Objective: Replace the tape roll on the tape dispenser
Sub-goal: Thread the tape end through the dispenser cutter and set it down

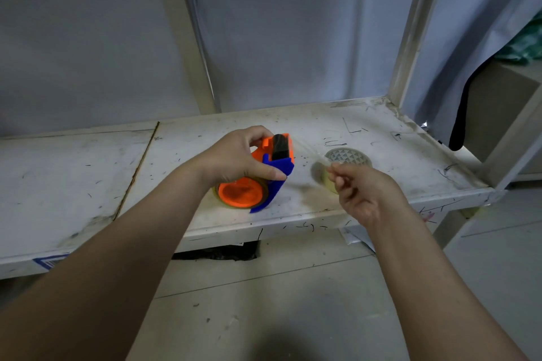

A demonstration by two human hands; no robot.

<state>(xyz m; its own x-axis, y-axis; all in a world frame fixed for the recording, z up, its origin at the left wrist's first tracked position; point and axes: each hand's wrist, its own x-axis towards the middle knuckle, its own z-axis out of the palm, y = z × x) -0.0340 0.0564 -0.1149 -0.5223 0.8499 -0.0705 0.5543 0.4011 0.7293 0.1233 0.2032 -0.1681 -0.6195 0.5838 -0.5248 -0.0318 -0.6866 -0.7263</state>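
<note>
Dispenser already carries a roll, gripped by the left hand; right hand pinches the tape end, threading seemingly left.

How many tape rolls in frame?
2. One roll is mounted on the dispenser under the left hand; the other roll stands on the shelf behind the right hand.

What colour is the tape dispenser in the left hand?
Orange with blue parts: the dispenser, gripped by the left hand, shows in the head view.
</note>
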